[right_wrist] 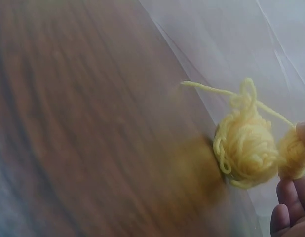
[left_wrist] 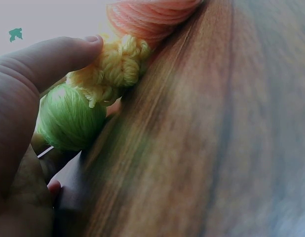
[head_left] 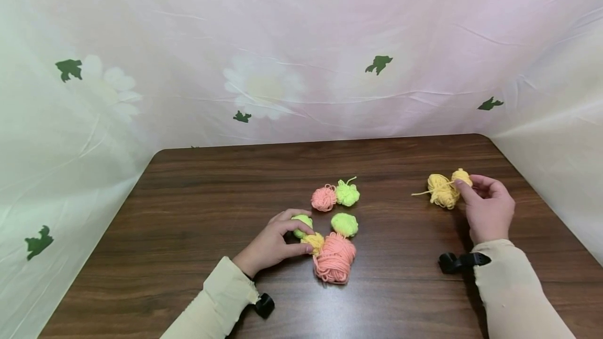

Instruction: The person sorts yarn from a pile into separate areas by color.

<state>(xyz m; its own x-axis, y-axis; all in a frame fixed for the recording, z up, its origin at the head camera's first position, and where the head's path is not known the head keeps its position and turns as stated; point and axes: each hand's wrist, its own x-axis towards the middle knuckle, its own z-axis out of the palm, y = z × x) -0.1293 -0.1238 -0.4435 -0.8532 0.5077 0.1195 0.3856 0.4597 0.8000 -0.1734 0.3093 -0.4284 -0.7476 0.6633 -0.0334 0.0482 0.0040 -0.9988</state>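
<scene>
My left hand is among the yarn balls near the middle of the table. Its thumb and forefinger pinch a small yellow yarn ball, with a green yarn ball beside it, within the curve of the fingers. A large pink yarn ball lies right against the yellow one. At the right, my right hand holds a small yellow yarn ball between thumb and fingers. Next to that sits a looser, larger yellow yarn ball, a strand trailing off to its left in the head view.
Beyond the left hand, a small pink yarn ball and a bright green one lie side by side. Another green yarn ball sits just behind the large pink one. A flowered cloth hangs behind the dark wooden table.
</scene>
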